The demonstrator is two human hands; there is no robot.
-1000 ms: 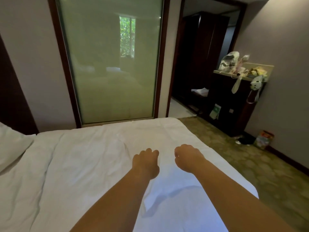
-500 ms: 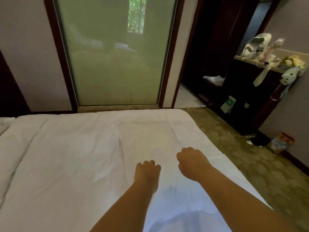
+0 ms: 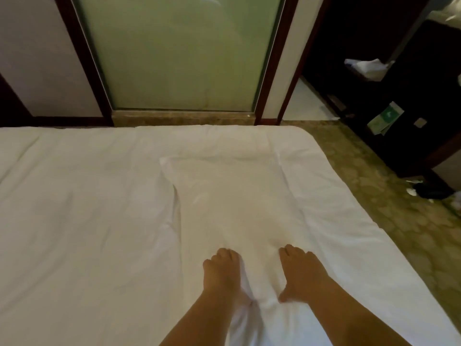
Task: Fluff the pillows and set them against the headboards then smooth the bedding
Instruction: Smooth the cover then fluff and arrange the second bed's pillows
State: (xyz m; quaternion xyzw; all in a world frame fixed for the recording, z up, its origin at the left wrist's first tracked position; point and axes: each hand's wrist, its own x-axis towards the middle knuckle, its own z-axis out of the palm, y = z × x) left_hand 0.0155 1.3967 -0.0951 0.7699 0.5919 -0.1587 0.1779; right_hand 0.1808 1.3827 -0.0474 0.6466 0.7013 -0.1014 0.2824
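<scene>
Currently the white bedding (image 3: 99, 221) is spread wide, with a ridge bunched between left hand (image 3: 221, 273) and right hand (image 3: 303, 274), both clenched on the cloth. Risk judged: the long crease (image 3: 175, 208) could be deepened, or the far edge dragged askew, by an uneven pull (pillows not in view).

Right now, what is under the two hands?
White bedding, bunched into a fold between the left hand and right hand. What lies beneath the bedding is covered.
</scene>
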